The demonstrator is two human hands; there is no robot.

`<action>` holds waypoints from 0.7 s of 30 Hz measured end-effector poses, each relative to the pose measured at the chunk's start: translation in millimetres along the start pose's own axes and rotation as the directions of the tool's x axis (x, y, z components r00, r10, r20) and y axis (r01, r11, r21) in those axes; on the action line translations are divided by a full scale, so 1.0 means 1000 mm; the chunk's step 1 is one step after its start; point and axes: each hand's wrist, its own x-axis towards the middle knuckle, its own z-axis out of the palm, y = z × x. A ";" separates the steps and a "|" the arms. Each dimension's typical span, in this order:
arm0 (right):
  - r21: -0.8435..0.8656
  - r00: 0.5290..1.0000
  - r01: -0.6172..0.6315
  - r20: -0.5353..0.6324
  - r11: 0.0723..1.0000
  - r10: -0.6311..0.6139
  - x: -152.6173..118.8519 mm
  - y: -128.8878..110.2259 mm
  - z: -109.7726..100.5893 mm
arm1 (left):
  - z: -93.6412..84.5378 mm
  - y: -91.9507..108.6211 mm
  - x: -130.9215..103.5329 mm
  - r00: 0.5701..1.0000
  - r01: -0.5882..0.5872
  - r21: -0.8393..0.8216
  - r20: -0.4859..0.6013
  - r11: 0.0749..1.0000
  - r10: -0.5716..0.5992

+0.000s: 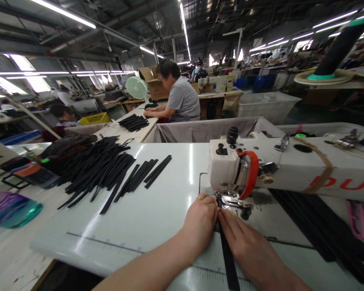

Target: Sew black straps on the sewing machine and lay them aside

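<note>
A long black strip [228, 258] runs from the needle area of a white sewing machine [288, 161] toward the table's front edge. My left hand [202, 220] is closed on the strip's left side, its fingertips just in front of the presser foot. On the other side of the strip, my right hand [241, 234] presses it with fingers held together, close to the left fingertips. A pile of black strips [100, 165] lies on the left, with smaller groups beside it. More long black strips [321, 230] rest under the machine arm.
Pink snips [358, 220] lie at the right edge. At the left are a purple-green object [12, 208] and a container [39, 173]. A person [183, 97] handles black strips at a table behind. A thread cone [336, 52] stands upper right.
</note>
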 end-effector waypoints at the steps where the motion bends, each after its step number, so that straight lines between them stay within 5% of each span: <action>1: 0.002 1.000 -0.003 0.001 1.000 0.003 0.000 0.000 0.000 | 0.000 0.000 0.000 1.000 0.001 0.004 -0.001 1.000 -0.001; 21: -0.016 0.999 0.005 0.038 1.000 -0.004 0.004 0.001 -0.001 | 0.005 0.003 0.002 0.999 0.026 0.115 0.035 0.993 -0.030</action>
